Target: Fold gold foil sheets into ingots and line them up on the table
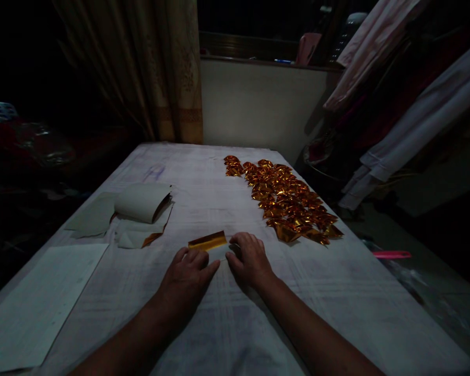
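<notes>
White sheet [39, 308] near left on table [223, 324]; left hand [188, 271] touching gold strip [208, 241], cannot tell if clamped; right hand [251, 258] by strip's right end, thumb and forefinger apart; strip just beyond hands; curled papers [141, 203] left; folded gold pieces [288, 201] right; curtain [172, 68] behind.

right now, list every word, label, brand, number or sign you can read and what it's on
No text can be read.
White sheet: any faint marks are too small and dim to read.
Gold paper: no lettering visible.
Shiny folded pieces: no lettering visible.
</notes>
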A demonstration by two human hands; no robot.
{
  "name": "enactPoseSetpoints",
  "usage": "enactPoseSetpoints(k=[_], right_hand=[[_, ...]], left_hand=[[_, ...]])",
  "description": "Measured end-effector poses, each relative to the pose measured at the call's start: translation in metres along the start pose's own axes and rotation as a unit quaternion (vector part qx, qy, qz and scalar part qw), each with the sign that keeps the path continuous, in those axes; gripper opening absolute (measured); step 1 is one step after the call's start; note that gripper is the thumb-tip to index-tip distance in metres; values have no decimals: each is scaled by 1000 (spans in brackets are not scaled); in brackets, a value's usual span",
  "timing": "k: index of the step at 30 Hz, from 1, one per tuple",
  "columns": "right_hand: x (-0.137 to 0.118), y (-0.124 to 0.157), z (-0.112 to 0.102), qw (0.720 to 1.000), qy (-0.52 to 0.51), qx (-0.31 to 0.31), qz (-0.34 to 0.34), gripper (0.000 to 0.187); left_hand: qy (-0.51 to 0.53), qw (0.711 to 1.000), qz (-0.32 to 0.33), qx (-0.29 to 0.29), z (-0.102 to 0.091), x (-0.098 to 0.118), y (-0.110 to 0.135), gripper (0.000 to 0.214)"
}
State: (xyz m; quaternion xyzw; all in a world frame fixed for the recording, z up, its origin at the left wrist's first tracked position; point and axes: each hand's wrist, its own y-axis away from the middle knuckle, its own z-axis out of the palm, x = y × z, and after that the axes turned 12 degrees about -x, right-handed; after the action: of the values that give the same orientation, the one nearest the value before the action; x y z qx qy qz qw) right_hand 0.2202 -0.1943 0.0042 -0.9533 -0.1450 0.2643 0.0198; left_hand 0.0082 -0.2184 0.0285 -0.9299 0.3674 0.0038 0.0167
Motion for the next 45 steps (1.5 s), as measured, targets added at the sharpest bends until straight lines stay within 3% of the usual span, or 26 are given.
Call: enactPoseSetpoints(k=[9, 14, 18, 21, 25, 30, 36, 41, 45], right_hand=[[3, -1, -4, 1000, -1, -10, -12, 19], [-14, 10, -3, 993, 55, 9, -101, 27], [-40, 24, 0, 964, 72, -161, -197, 47], [-43, 31, -5, 956, 74, -237, -154, 59], [-24, 35, -24, 957, 100, -258, -83, 62], [-7, 39, -35, 961, 116, -247, -43, 61], [-2, 42, -22, 978, 100, -170, -64, 53], [-5, 25, -11, 994, 60, -87, -36, 47], [-14, 6, -4, 995, 53, -75, -31, 38]], left_hand=[[-32, 999, -8, 17, -2, -18, 33, 37], [-26, 999, 1, 27, 2, -19, 31, 36], [7, 999, 11, 36, 10, -23, 33, 39], [10, 1000, 13, 27, 11, -26, 35, 41], [-2, 1000, 9, 19, 9, -28, 36, 42], [3, 1000, 2, 20, 9, -30, 44, 44], [11, 1000, 1, 1, 10, -39, 54, 54], [14, 999, 8, -30, 15, -50, 53, 65], [10, 998, 26, -60, 18, -58, 53, 70]])
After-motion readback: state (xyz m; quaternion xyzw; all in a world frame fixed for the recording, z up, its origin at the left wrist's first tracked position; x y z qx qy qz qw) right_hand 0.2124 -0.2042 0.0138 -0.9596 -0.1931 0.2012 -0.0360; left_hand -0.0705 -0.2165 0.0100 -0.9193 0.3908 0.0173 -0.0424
